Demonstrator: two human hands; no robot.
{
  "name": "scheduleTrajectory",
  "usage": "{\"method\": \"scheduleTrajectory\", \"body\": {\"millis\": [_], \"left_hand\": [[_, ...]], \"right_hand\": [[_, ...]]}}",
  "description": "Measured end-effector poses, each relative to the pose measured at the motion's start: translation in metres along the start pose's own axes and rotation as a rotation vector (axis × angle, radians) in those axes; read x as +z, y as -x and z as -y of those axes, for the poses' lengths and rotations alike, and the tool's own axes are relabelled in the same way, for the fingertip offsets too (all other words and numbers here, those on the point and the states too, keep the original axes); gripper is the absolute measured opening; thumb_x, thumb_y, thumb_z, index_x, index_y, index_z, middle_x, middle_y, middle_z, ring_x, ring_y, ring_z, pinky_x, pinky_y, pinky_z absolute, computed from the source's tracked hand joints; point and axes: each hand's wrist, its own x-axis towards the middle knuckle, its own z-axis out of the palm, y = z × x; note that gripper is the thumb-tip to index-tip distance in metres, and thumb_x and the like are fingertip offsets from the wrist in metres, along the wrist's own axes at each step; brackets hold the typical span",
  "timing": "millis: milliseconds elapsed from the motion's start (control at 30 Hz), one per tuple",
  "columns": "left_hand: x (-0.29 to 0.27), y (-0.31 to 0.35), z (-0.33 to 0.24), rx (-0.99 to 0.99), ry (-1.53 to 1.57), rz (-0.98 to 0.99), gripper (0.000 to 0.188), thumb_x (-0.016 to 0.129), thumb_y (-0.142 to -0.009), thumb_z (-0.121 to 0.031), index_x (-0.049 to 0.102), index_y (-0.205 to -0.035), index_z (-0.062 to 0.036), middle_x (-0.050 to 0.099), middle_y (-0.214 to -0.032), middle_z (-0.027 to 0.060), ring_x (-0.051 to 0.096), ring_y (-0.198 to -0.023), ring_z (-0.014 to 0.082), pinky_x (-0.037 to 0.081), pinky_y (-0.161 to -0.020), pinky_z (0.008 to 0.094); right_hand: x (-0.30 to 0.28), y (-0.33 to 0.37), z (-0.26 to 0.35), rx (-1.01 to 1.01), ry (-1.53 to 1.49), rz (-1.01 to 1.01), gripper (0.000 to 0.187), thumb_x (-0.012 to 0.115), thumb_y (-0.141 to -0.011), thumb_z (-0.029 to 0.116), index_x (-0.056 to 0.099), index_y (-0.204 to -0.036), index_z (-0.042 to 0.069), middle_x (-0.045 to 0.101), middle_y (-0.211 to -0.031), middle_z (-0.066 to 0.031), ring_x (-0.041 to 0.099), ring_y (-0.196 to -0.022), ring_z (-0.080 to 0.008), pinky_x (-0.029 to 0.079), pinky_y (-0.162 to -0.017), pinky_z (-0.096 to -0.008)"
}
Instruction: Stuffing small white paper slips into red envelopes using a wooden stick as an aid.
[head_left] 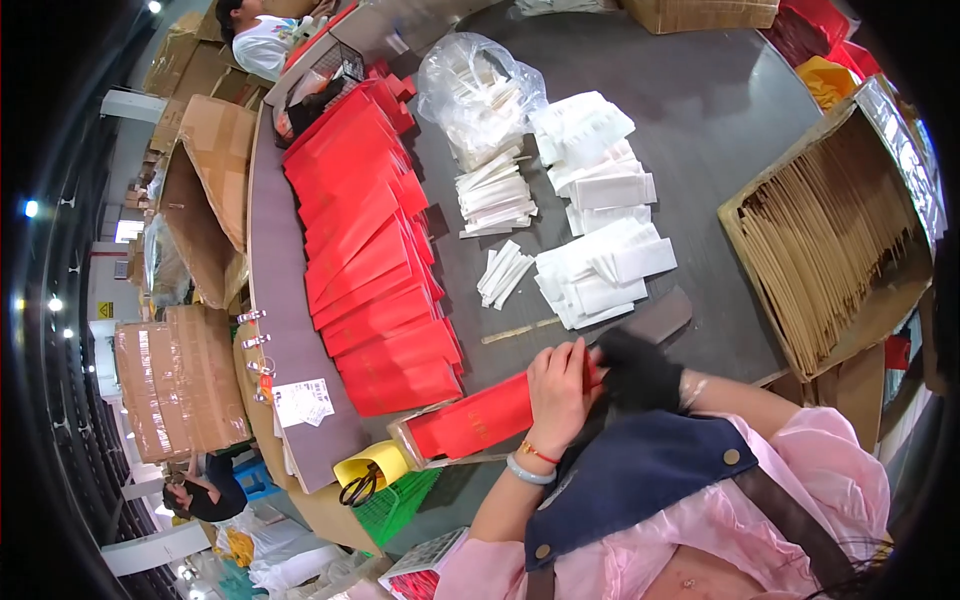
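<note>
A long red paper envelope (472, 418) with gold print lies at the table's near edge, in front of me. My left hand (557, 390) grips its right-hand part, fingers close together. My right hand (640, 370), in a black glove, is beside the envelope's right end; its fingers are dark and smeared, so their hold does not show. Farther left, many similar red envelopes (375, 280) lie overlapped in a long row. Beyond my hands are loose stacks of folded white slips (605, 275), with narrower white bundles (497, 195) to their left.
A clear plastic bag (480, 90) of white pieces stands at the back. On the right, an open carton (740, 215) holds brown cardboard sheets. Scissors (360, 485) sit in a yellow holder (385, 462) at the front left. Two other people are at the left, away from my hands.
</note>
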Motion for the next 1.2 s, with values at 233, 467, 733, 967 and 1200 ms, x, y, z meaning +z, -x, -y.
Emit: {"method": "scheduleTrajectory", "body": {"millis": [233,467,733,967,1200], "left_hand": [[-0.044,-0.021,-0.007,0.120,-0.081,0.263,0.029,0.070,-0.065,-0.007,0.063,-0.092,-0.0140,0.053,-0.103,0.0124,0.050,-0.099,0.0338,0.043,-0.083,0.0448],[-0.105,-0.018,0.084,-0.033,-0.553,-0.116,0.037,0.077,-0.065,-0.011,0.067,-0.100,-0.0089,0.051,-0.128,0.0188,0.046,-0.119,0.0393,0.040,-0.097,0.0501],[0.006,0.036,0.032,-0.521,0.017,-0.151,0.090,0.083,-0.065,-0.048,0.048,-0.135,-0.0026,0.043,-0.140,0.0191,0.032,-0.132,0.0407,0.017,-0.110,0.0640],[0.006,0.038,0.040,-0.536,0.139,-0.174,0.091,0.084,-0.065,-0.048,0.049,-0.134,0.0000,0.043,-0.143,0.0186,0.029,-0.136,0.0412,0.012,-0.112,0.0635],[0.002,0.032,0.033,-0.498,0.115,-0.162,0.090,0.082,-0.068,-0.047,0.047,-0.136,-0.0002,0.043,-0.145,0.0185,0.030,-0.137,0.0396,0.011,-0.111,0.0653]], "right_hand": [[-0.056,-0.006,0.048,-0.213,0.716,0.043,0.059,0.083,-0.059,0.040,0.062,-0.106,0.012,0.060,-0.104,-0.0085,0.057,-0.103,-0.0295,0.040,-0.092,-0.0445],[-0.105,0.003,0.060,0.056,0.708,-0.075,0.063,0.083,-0.061,0.036,0.058,-0.112,0.010,0.058,-0.107,-0.0096,0.056,-0.103,-0.0300,0.037,-0.095,-0.0473],[-0.091,0.001,0.075,-0.061,0.839,0.043,0.064,0.084,-0.057,0.037,0.060,-0.109,0.010,0.058,-0.105,-0.0089,0.056,-0.100,-0.0288,0.037,-0.094,-0.0459],[-0.091,0.000,0.080,-0.060,0.791,0.191,0.063,0.082,-0.061,0.037,0.062,-0.113,0.009,0.059,-0.108,-0.0100,0.057,-0.103,-0.0281,0.037,-0.096,-0.0474],[-0.039,-0.010,0.043,-0.152,0.778,0.245,0.068,0.074,-0.065,0.056,0.062,-0.111,0.007,0.059,-0.108,-0.0132,0.055,-0.106,-0.0312,0.036,-0.095,-0.0475]]}}
